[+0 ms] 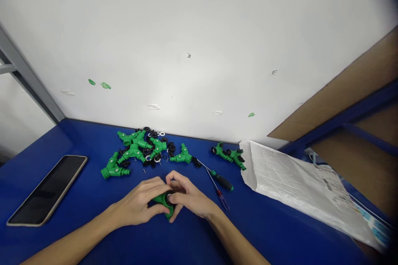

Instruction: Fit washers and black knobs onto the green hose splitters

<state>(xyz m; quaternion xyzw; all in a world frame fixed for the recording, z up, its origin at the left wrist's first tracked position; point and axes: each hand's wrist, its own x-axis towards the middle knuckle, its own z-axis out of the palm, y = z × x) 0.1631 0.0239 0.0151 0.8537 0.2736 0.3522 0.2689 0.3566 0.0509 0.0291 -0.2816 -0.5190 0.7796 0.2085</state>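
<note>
A green plastic Y-shaped hose connector [160, 198] is between my two hands, just above the blue table. My left hand [141, 203] is closed round it, with the thumb along its lower side. My right hand [189, 196] grips it from the other side, and its thumb presses at a black round part [168, 197] with a pale centre in the connector's opening. My fingers hide much of the connector. Beyond my hands lie several more green Y-shaped connectors [114, 167], mixed with black rings [146, 152], white washers [162, 133] and small metal pins.
A green-and-black screwdriver [222, 180] and a red-handled screwdriver [222, 199] lie right of my hands. Connectors with black parts fitted [230, 155] rest behind them. A white plastic bag [286, 174] is at the right, a phone [48, 189] at the left. A white wall [186, 83] bounds the back.
</note>
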